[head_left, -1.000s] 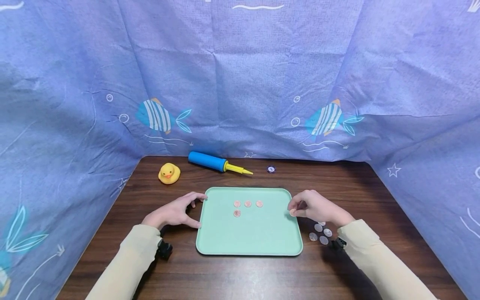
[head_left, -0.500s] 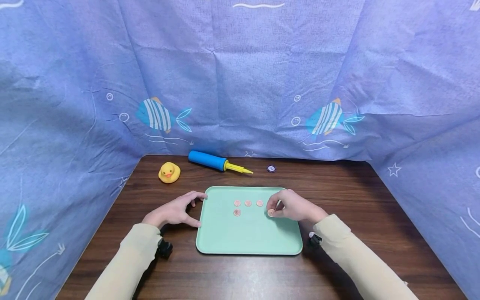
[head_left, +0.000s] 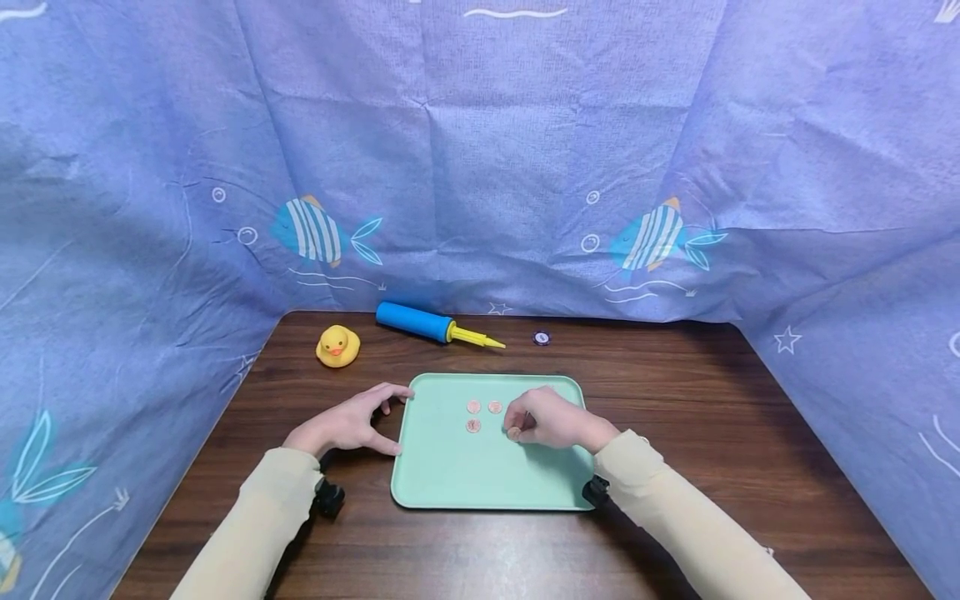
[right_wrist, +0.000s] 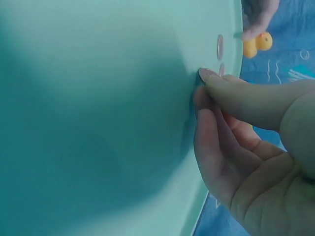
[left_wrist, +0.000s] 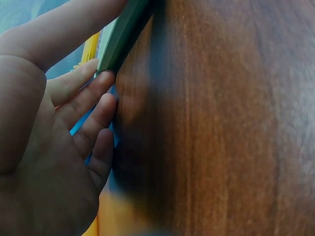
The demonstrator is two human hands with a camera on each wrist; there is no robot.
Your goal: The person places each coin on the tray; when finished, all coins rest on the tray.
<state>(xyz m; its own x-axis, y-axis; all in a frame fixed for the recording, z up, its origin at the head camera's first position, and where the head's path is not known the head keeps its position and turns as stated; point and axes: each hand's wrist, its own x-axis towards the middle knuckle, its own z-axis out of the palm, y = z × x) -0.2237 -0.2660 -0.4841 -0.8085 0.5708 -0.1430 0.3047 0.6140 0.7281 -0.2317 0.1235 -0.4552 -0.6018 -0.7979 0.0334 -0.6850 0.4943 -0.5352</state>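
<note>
A pale green tray lies on the dark wooden table. On it lie copper-coloured coins, one beside another in the back row and one in front. My right hand pinches another coin between thumb and fingertips, close over the tray, to the right of the front coin. In the right wrist view the held coin shows at the thumb tip. The back row's third coin is hidden behind this hand. My left hand touches the tray's left rim with spread thumb and fingers.
Behind the tray are a yellow rubber duck, a blue hand pump with a yellow nozzle, and a small dark poker chip. A blue fish-print cloth hangs around the table. My right forearm hides the coins lying right of the tray.
My right hand has carried the pinched coin leftward from the tray's right rim to beside the front coin, covering the third back coin. The left hand has stayed at the left rim.
</note>
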